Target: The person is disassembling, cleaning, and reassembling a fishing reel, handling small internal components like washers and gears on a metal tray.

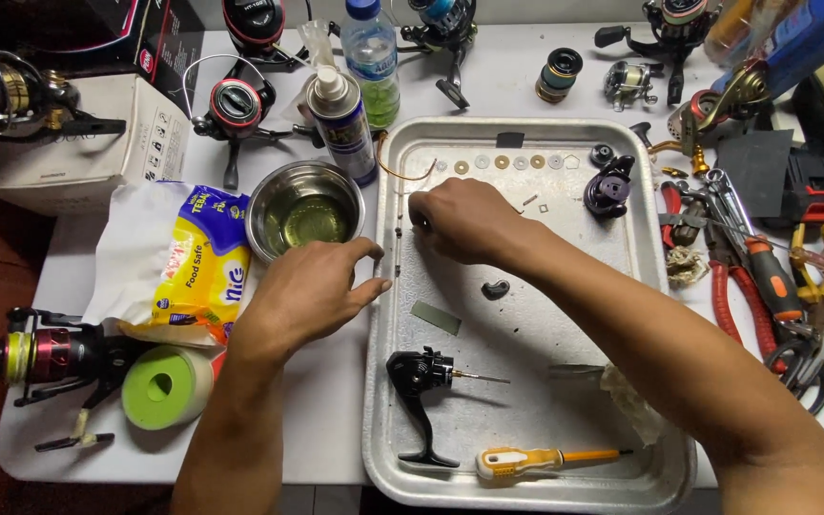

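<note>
my left hand (312, 286) and right hand (460, 221) each pinch an end of a thin rod (399, 238) standing twelve-to-six over the tray's (526, 482) left rim, fingers clamped on it, left hand nearer.

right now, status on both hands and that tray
Left hand pinching at tray edge. Right hand closed over small part, hidden. Steel bowl close by left.

Bright overhead light, soft shadows; tray (388, 401) glare, sharp focus
</note>
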